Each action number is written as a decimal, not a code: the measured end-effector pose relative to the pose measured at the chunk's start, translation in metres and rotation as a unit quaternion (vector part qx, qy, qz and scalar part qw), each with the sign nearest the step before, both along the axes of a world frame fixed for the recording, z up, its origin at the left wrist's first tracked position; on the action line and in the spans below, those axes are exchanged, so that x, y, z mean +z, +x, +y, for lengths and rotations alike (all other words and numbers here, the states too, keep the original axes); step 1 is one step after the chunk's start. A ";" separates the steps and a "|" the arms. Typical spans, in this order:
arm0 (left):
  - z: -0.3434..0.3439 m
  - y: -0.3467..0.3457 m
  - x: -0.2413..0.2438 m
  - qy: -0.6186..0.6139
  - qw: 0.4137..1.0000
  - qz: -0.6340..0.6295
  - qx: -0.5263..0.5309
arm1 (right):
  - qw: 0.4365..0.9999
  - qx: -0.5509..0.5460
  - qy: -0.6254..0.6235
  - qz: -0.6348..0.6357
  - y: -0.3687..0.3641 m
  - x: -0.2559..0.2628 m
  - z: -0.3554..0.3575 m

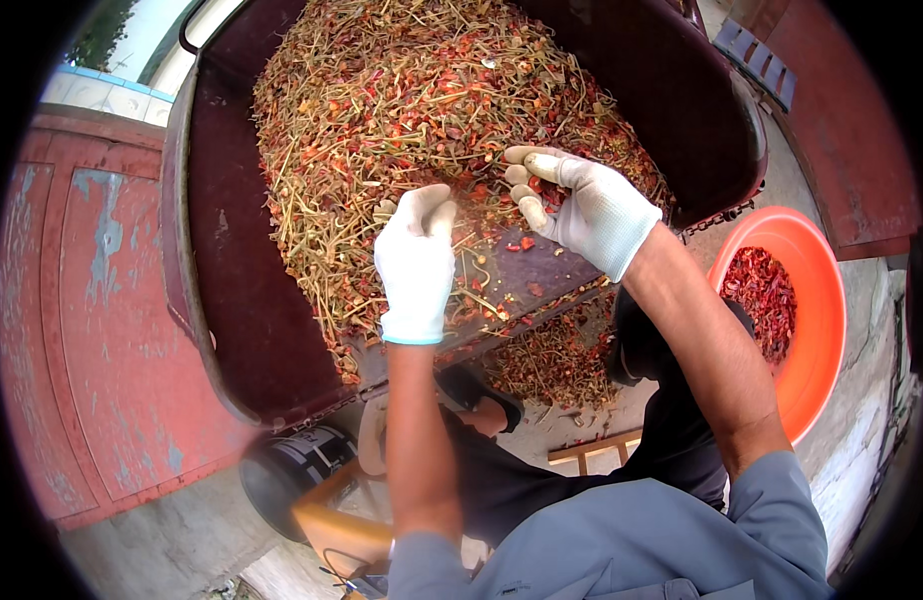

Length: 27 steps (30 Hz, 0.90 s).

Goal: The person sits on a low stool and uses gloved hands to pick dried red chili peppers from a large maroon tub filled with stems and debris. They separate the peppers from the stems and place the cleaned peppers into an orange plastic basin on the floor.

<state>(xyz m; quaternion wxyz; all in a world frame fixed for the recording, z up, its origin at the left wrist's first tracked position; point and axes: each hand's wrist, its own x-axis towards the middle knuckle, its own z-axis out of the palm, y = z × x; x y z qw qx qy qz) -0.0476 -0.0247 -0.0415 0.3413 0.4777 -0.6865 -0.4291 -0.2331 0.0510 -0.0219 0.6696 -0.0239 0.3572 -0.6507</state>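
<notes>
A heap of dried stems mixed with red chili pepper pieces fills the dark maroon metal cart bed. My left hand, in a white coated work glove, is at the near edge of the heap. Its fingers are curled towards the thumb, and what is between them is hidden. To its right, my right hand wears a matching glove, fingers bent and spaced apart. Red pieces show between its fingers and thumb; whether they are held or lie behind is unclear. Below the hands, loose red bits are scattered on the bed floor.
An orange plastic basin holding red chili pieces stands at my right. Stem debris covers the ground under the cart's lip. A black bucket and a wooden stool are low left. A chain hangs along the cart's edge.
</notes>
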 end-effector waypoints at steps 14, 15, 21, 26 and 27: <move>0.020 -0.004 0.026 0.149 0.957 0.245 -0.039 | 0.995 0.069 0.067 -0.022 0.040 -0.009 0.003; 0.020 -0.003 0.024 0.149 0.959 0.240 -0.037 | 0.995 0.076 0.047 -0.052 0.039 -0.014 0.003; 0.025 0.001 0.031 0.175 0.953 0.248 -0.020 | 0.992 0.117 0.000 -0.051 0.038 -0.016 0.005; 0.028 0.007 0.036 0.162 0.958 0.235 -0.035 | 0.989 0.141 -0.014 0.035 0.039 -0.008 0.011; 0.027 0.009 0.036 0.176 0.956 0.231 -0.042 | 0.989 0.141 -0.004 0.045 0.040 -0.006 0.012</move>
